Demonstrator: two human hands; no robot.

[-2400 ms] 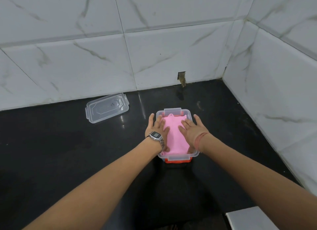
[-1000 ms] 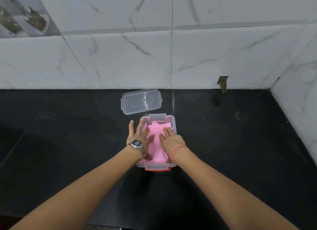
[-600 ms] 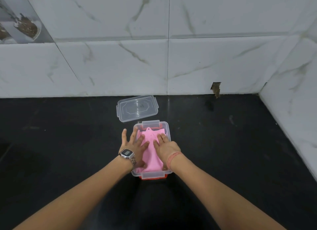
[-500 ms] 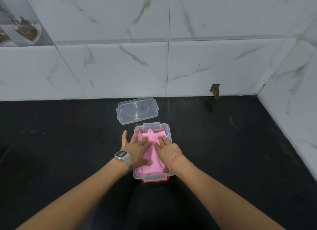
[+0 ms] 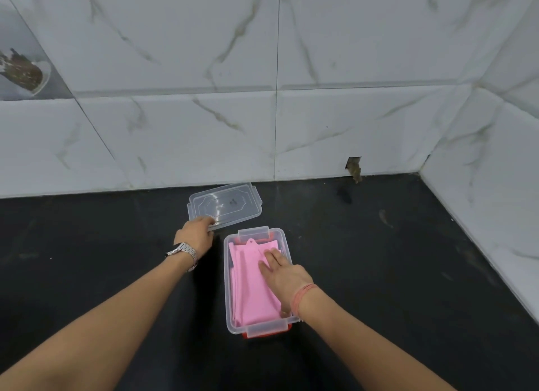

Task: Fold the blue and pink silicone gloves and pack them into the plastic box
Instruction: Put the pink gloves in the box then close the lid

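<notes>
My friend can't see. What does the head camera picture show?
A person's right hand presses a folded pink glove into a clear plastic box on a black counter. Their left hand touches the near edge of the box's lid, lying by the white tiled wall.

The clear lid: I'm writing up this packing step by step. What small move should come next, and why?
Probably lift the clear lid off the black counter and bring it over the plastic box. The left hand already has its fingers on the lid's near edge, the pink silicone glove lies folded inside the open box, and the right hand presses it flat.
</notes>
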